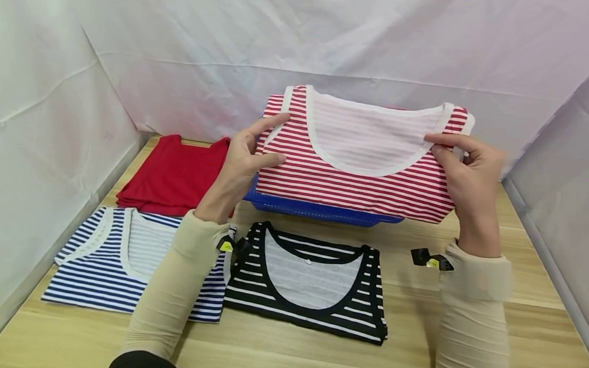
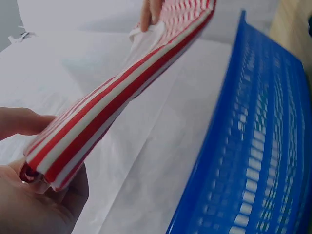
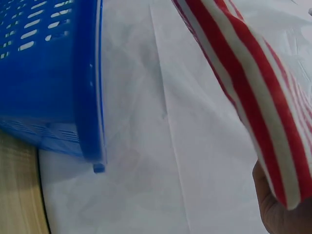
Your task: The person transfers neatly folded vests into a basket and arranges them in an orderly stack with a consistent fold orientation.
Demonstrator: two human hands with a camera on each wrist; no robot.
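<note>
Both hands' fingers (image 1: 271,160) pinch red-striped top (image 1: 355,176) edges above blue basket (image 1: 318,210).

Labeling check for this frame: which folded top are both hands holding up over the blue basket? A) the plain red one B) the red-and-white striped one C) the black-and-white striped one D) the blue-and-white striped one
B: the left hand and right hand each pinch a side of the red-and-white striped top above the blue basket; the plain red top, blue-and-white striped top and black-and-white striped top lie on the table.
</note>
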